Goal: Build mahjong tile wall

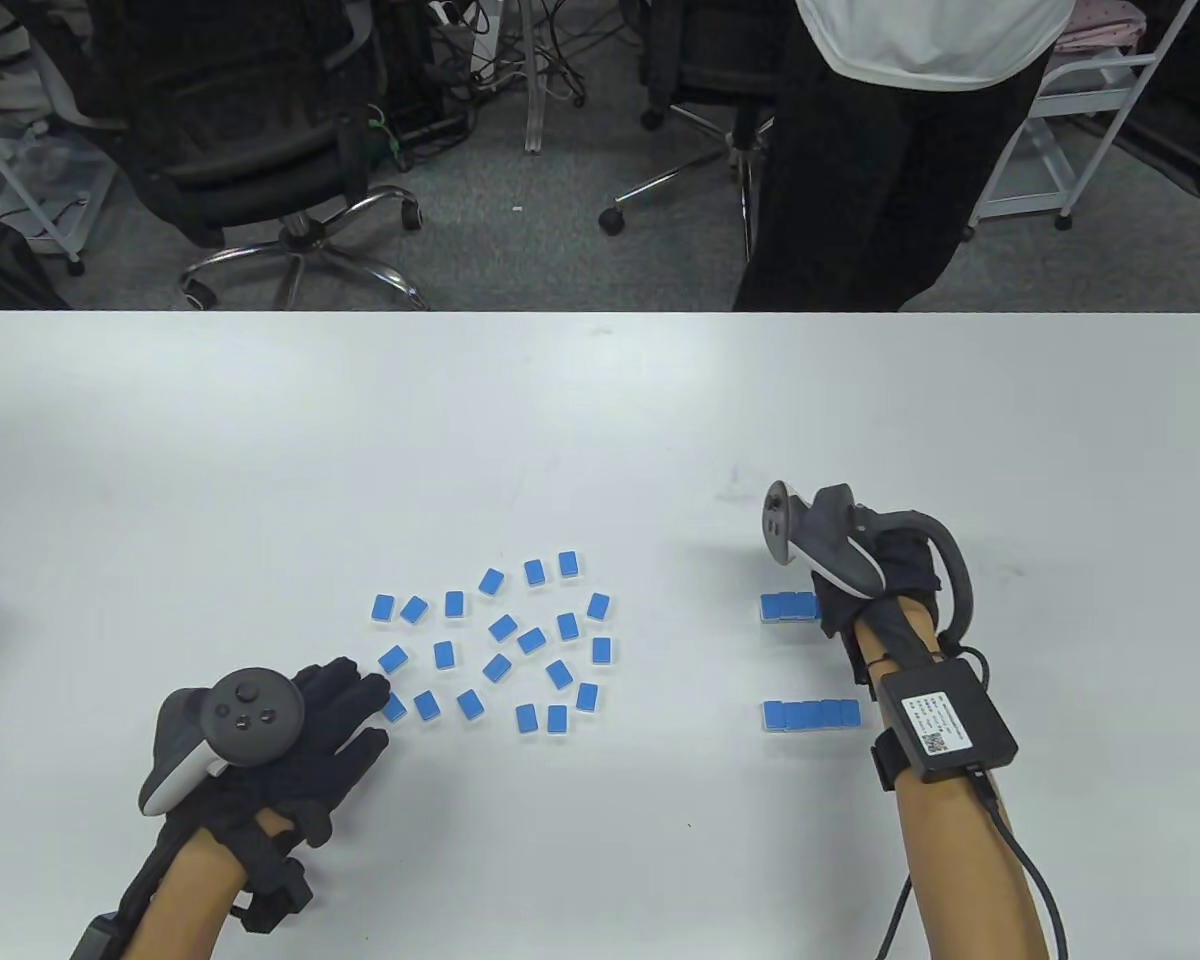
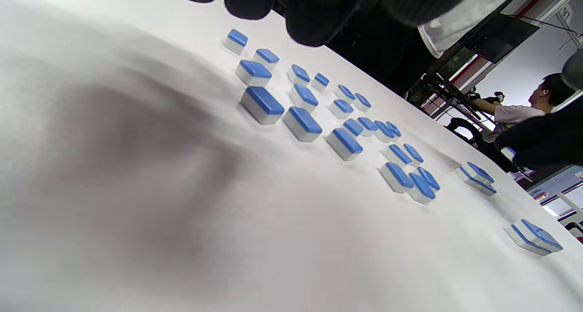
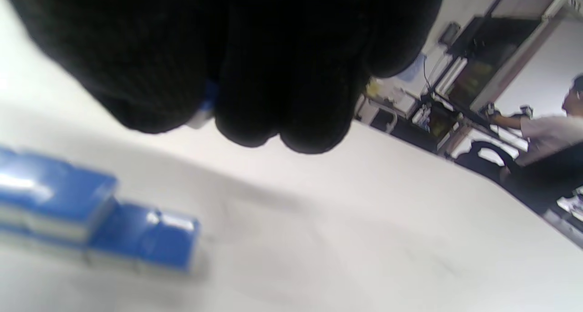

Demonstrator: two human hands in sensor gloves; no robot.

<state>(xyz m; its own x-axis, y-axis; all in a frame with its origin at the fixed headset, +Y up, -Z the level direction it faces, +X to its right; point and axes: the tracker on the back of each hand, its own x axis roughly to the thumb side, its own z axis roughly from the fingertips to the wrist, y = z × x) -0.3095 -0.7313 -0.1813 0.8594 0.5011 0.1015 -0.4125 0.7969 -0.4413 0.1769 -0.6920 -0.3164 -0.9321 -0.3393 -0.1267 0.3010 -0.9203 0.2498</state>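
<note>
Resting low near the bench's [image 1: 260, 420] front left corner, the left hand [image 1: 300, 730] lies with its black-gloved fingers [image 1: 345, 690] straight and spread, holding nothing; the fingertips reach the nearest of the loose mahjong tiles [image 1: 505, 640], and one tile [image 1: 394, 708] sits just at them. These loose tiles, blue backs up, lie scattered singly around the middle of the bench, a little toward its front edge. In the left wrist view the same tiles [image 2: 319, 116] show white bodies under blue tops, with the fingertips [image 2: 314, 16] hanging over them.

Toward the right side of the bench, the right hand [image 1: 865, 580] is turned knuckles-up over the right end of a short row of tiles [image 1: 788, 606]. In the right wrist view its fingers [image 3: 255, 75] are curled together, and a small blue-and-white piece [image 3: 205, 107], seemingly a tile, shows pinched between them. That view also shows a blurred row [image 3: 91, 230] with one tile stacked on its left part.

A second row of tiles [image 1: 810, 714] lies nearer the front edge, parallel to the first and well apart from it.

A person [image 1: 900, 150] in dark trousers stands beyond the far edge of the bench.
</note>
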